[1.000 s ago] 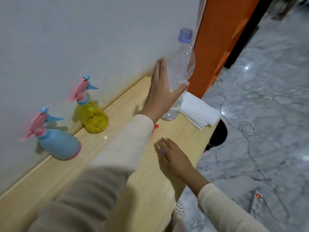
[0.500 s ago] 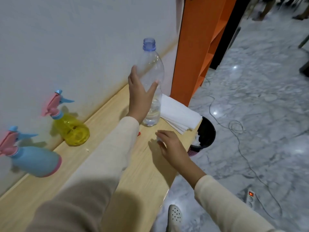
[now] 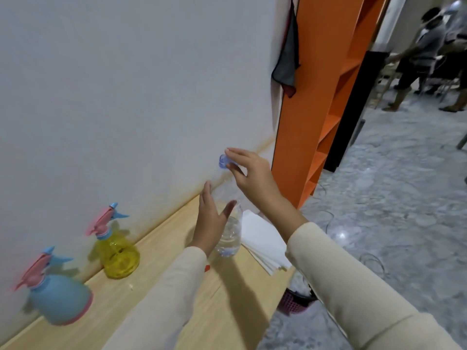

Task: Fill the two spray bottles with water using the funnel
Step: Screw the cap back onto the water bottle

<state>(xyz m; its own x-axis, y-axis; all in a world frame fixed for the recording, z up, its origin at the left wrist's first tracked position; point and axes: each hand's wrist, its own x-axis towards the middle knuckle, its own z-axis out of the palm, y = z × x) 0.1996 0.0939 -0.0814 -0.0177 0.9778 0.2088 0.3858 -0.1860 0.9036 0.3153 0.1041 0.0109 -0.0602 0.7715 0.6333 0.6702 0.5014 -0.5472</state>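
Note:
A clear water bottle with a blue cap stands on the wooden table by the wall. My left hand holds its body, thumb on one side and fingers on the other. My right hand pinches the blue cap at the top. A yellow spray bottle and a blue spray bottle, both with pink triggers, stand to the left along the wall. A small red-orange piece shows under my left sleeve. I see no funnel.
A stack of white paper sheets lies just right of the bottle at the table's end. An orange shelf unit stands behind it. A bin sits on the marble floor below the table edge. People stand at the far right.
My right hand rose from the tabletop to the bottle's cap and now pinches it. My left hand keeps its hold on the bottle. The view shifted up and right.

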